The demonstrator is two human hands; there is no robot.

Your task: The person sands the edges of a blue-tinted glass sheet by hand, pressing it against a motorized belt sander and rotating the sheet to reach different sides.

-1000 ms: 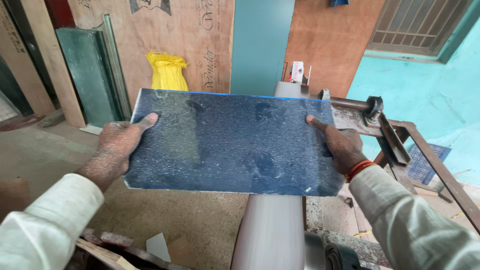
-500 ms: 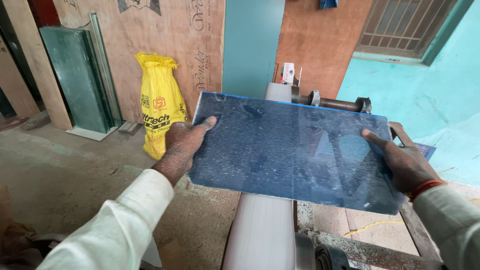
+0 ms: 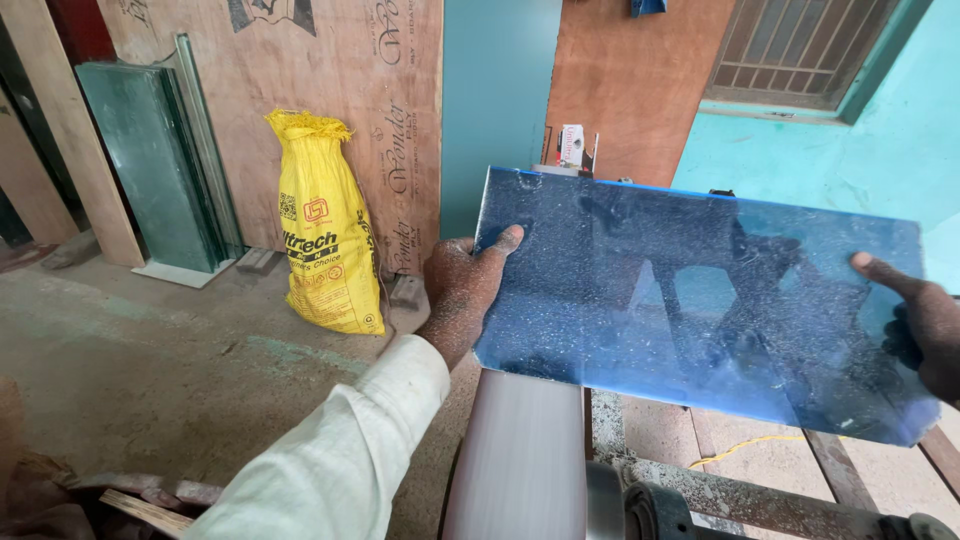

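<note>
Pale roller (image 3: 520, 460) of a machine, nearest, at the bottom edge. Above it, a dusty blue translucent panel (image 3: 690, 300) held in the air, gripped at its short edges: left hand (image 3: 462, 285) and right hand (image 3: 925, 325) each with thumb on top, fingers hidden behind. Farther: yellow sack (image 3: 325, 235) against a plywood sheet (image 3: 330, 100), stacked glass panes (image 3: 160, 160) leaning at left.

That blue sheet (image 3: 690, 300) looks like see-through plastic or tinted glass, glossy underneath but dusted all over with pale grit. Both hands gripping it are chalky with the same powder, the left hand (image 3: 462, 290) especially. The yellow sack (image 3: 322, 225) is woven plastic, a bit shiny. Plywood panels (image 3: 330, 100) behind look raw and matt. The floor (image 3: 150, 370) is rough, dusty concrete.
</note>
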